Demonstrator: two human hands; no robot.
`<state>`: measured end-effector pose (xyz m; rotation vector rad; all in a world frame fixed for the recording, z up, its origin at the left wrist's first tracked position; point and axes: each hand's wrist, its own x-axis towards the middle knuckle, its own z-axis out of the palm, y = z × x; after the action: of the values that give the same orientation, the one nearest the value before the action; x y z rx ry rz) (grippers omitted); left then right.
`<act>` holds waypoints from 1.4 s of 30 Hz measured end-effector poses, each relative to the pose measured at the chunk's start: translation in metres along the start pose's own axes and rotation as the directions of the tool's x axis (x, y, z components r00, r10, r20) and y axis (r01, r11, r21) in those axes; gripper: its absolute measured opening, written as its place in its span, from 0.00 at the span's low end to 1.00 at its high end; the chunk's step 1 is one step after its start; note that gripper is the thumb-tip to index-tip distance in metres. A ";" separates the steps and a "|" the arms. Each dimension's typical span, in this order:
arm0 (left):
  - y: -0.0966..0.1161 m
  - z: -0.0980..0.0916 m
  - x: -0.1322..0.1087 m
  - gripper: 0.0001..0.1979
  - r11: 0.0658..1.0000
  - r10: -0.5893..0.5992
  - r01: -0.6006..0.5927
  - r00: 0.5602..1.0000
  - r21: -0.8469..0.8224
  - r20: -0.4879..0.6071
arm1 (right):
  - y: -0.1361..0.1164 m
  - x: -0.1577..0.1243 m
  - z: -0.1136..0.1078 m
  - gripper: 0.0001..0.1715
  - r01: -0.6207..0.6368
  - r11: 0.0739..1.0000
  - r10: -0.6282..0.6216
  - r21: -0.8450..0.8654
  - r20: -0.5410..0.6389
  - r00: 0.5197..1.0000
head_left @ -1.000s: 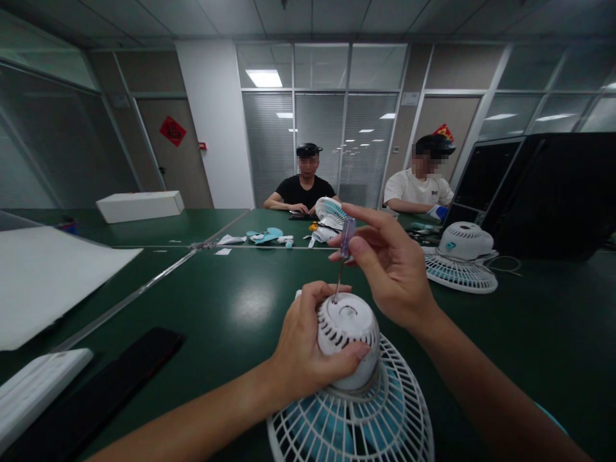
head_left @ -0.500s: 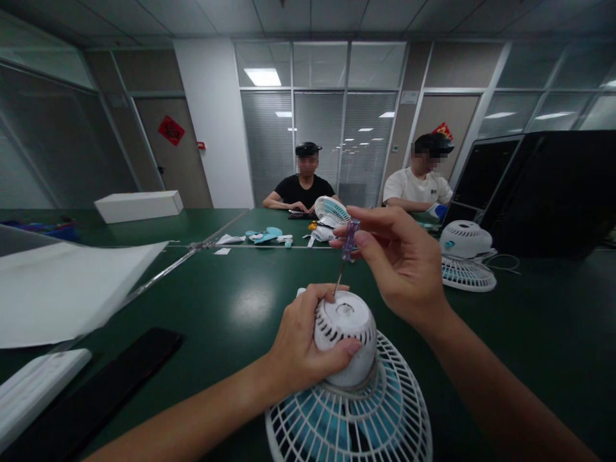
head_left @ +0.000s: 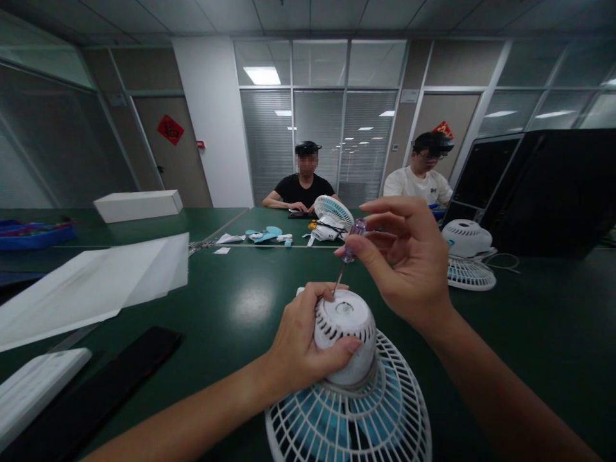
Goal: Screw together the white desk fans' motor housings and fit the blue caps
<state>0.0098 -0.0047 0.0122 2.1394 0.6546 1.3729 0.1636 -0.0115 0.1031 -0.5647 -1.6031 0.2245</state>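
A white fan (head_left: 350, 359) with blue blades lies grille-down on the green table in front of me, its motor housing upward. My left hand (head_left: 308, 346) is wrapped around the housing, thumb at the near side and fingers at the far left. Between thumb and fingers, my right hand (head_left: 402, 256) holds a screwdriver (head_left: 355, 240) with a clear purple handle. Its thin shaft slants down to the housing's upper left edge, beside my left fingertips. The tip is hidden there.
Across the table sit two people (head_left: 304, 186). A second fan (head_left: 332, 218) and blue and white parts (head_left: 264, 235) lie in front of them. Another fan (head_left: 466, 253) and a black monitor (head_left: 553, 192) stand right. Left are white sheets (head_left: 106, 276) and a black slab (head_left: 101, 385).
My right fingers have shifted on the screwdriver handle, the index finger lifting off its top. The white sheets at left have moved and spread. My left hand and the fan stay put.
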 end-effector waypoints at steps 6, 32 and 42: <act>-0.001 0.000 0.000 0.21 1.000 0.029 -0.029 1.000 0.010 0.002 | 0.003 -0.001 -0.002 0.14 -0.002 0.999 0.007 -0.050 0.095 0.995; -0.001 0.001 -0.002 0.27 0.999 0.026 -0.026 1.000 -0.022 -0.013 | -0.001 0.001 -0.005 0.16 0.045 0.991 -0.027 -0.127 0.138 0.990; -0.002 0.000 -0.001 0.23 0.997 0.031 -0.031 0.999 0.065 0.010 | -0.004 0.002 -0.011 0.17 0.036 0.981 -0.009 -0.188 0.141 0.990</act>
<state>0.0087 -0.0041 0.0105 2.2138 0.6735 1.3752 0.1729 -0.0161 0.1077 -0.6898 -1.7783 0.0952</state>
